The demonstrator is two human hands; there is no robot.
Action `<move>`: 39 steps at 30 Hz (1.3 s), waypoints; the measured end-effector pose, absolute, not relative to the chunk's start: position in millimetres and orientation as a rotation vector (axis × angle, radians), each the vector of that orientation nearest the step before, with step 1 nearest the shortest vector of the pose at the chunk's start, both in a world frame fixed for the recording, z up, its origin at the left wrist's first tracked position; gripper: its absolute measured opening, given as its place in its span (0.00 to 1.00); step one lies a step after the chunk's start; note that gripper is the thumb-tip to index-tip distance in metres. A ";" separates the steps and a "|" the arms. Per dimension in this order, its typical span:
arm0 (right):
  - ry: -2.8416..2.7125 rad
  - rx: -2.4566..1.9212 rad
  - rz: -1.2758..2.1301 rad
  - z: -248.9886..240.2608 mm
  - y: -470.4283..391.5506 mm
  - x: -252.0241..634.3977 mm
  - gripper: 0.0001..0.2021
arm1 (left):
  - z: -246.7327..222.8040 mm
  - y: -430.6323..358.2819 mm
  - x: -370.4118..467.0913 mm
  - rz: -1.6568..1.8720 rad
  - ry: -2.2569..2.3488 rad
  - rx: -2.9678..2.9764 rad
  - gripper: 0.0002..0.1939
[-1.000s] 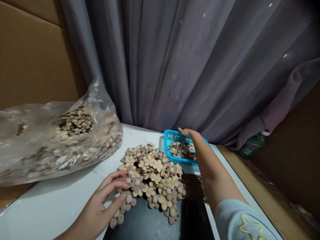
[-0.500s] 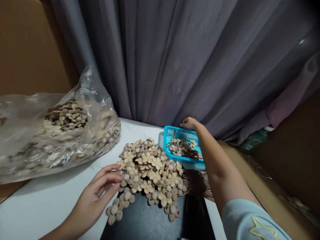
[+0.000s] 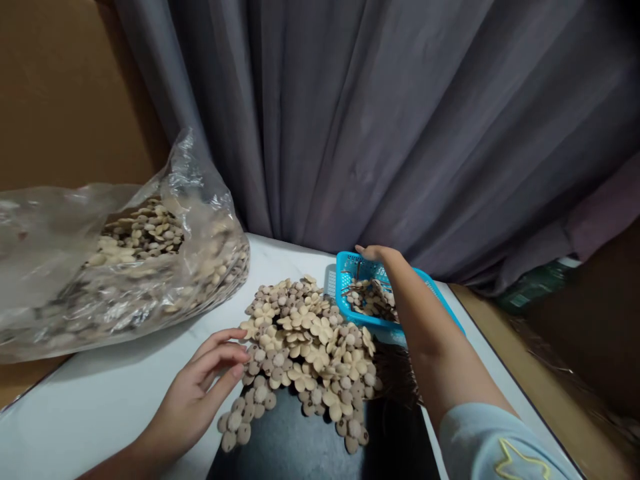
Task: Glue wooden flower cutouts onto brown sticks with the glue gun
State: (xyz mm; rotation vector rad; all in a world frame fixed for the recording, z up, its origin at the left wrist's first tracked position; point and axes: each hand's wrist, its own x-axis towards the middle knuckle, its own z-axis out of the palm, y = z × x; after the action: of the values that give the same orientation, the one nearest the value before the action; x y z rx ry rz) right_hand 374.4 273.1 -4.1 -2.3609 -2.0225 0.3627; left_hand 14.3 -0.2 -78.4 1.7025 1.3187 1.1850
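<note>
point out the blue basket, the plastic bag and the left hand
blue basket [image 3: 345,270]: head view, on its near-left rim corner.
plastic bag [image 3: 200,193]: head view, on the crinkled clear film at its open end.
left hand [image 3: 200,390]: head view, on the back of the hand.

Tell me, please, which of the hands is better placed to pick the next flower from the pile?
Probably the left hand: its fingertips touch the pile edge, open. The right hand is stretched over the basket, beyond the pile.
</note>
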 end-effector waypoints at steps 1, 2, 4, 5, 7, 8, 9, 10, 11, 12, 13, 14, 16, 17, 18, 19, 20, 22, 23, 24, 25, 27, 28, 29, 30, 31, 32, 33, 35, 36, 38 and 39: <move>-2.021 -2.367 0.353 -3.9 271.8 375.5 0.15 | -78.9 0.1 14.3 1.194 1.318 1.713 0.08; -2.021 -2.370 0.343 -3.3 270.1 377.0 0.15 | -78.9 0.3 14.4 1.205 1.319 1.724 0.07; -2.030 -2.358 0.314 -0.2 265.8 380.6 0.16 | -78.1 0.5 14.5 1.234 1.324 1.741 0.07; -2.038 -2.345 0.298 2.8 263.6 382.6 0.15 | -77.3 0.3 14.5 1.250 1.330 1.748 0.07; -2.059 -2.308 0.257 13.0 258.9 387.6 0.14 | -75.5 -0.3 14.2 1.282 1.336 1.772 0.07; -2.069 -2.285 0.229 20.2 256.0 390.4 0.15 | -74.8 -0.7 14.0 1.297 1.339 1.787 0.08; -2.078 -2.261 0.196 28.6 252.3 393.5 0.17 | -74.2 -1.1 13.9 1.305 1.341 1.803 0.08; -2.084 -2.235 0.154 37.6 247.1 396.5 0.22 | -73.9 -1.4 13.9 1.306 1.343 1.826 0.07; -2.093 -2.207 0.113 46.4 239.9 399.4 0.28 | -73.8 -1.7 14.0 1.301 1.344 1.854 0.07; -2.106 -2.180 0.081 54.3 230.4 401.8 0.31 | -74.1 -1.8 14.1 1.290 1.341 1.888 0.07; -2.126 -2.158 0.062 60.5 218.2 403.7 0.32 | -74.5 -1.9 14.4 1.278 1.333 1.927 0.07; -2.160 -2.138 0.065 64.2 203.3 405.0 0.33 | -75.1 -2.1 14.7 1.263 1.324 1.968 0.07; -2.263 -2.103 0.129 62.6 166.3 405.2 0.29 | -76.3 -3.0 15.1 1.239 1.309 2.032 0.07; -2.324 -2.079 0.172 57.5 145.6 404.4 0.24 | -76.7 -3.7 15.3 1.232 1.302 2.054 0.08; -2.392 -2.039 0.219 50.1 124.9 403.2 0.19 | -77.0 -4.5 15.4 1.226 1.297 2.070 0.08; -2.491 -1.968 0.279 41.0 105.2 401.7 0.15 | -77.1 -5.2 15.6 1.220 1.292 2.083 0.08; -2.660 -1.840 0.277 31.3 87.8 400.0 0.14 | -77.2 -5.6 15.9 1.212 1.286 2.096 0.09; -2.695 -1.838 0.142 13.3 63.1 396.5 0.13 | -77.5 -4.8 17.4 1.172 1.267 2.135 0.10; -2.657 -1.883 0.084 6.5 56.6 394.6 0.13 | -77.8 -3.6 18.7 1.138 1.252 2.167 0.10; -2.610 -1.935 0.031 1.5 53.9 392.4 0.13 | -78.3 -1.7 20.4 1.091 1.229 2.217 0.10; -2.562 -1.980 -0.015 -1.4 54.2 389.8 0.13 | -78.8 0.3 22.4 1.031 1.198 2.289 0.11; -2.459 -2.059 -0.096 -1.9 59.4 383.1 0.13 | -79.7 3.9 27.1 0.906 1.132 2.436 0.13; -2.407 -2.085 -0.131 -0.3 61.9 379.0 0.14 | -79.7 4.6 29.4 0.850 1.107 2.493 0.14; -2.358 -2.104 -0.158 2.1 62.6 374.6 0.14 | -79.3 4.4 31.4 0.819 1.117 2.530 0.15; -2.311 -2.118 -0.180 4.8 60.5 370.4 0.15 | -78.3 3.0 32.8 0.798 1.139 2.564 0.15; -2.266 -2.132 -0.194 7.6 54.6 366.5 0.16 | -76.5 0.6 33.7 0.796 1.173 2.595 0.16; -2.225 -2.144 -0.199 10.0 44.5 363.4 0.18 | -73.9 -2.5 33.7 0.804 1.213 2.620 0.16; -2.193 -2.153 -0.193 11.8 29.6 361.4 0.20 | -70.6 -5.9 33.1 0.804 1.254 2.642 0.17; -2.167 -2.166 -0.142 12.3 -13.2 360.3 0.23 | -62.5 -12.4 30.0 0.725 1.307 2.673 0.22; -2.178 -2.167 -0.093 10.3 -39.8 360.9 0.24 | -58.2 -14.7 27.9 0.669 1.325 2.659 0.23; -2.226 -2.168 0.038 0.5 -96.7 361.9 0.28 | -50.5 -17.1 24.0 0.593 1.341 2.553 0.26; -2.254 -2.167 0.155 -7.3 -123.6 361.3 0.30 | -47.7 -17.2 22.7 0.569 1.319 2.483 0.26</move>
State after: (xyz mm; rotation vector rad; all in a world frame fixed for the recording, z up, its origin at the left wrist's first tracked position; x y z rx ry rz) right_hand 361.3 -123.6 -7.3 -2.1665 -2.2544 0.1548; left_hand 22.7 -17.2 -47.7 2.4829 1.3187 0.5692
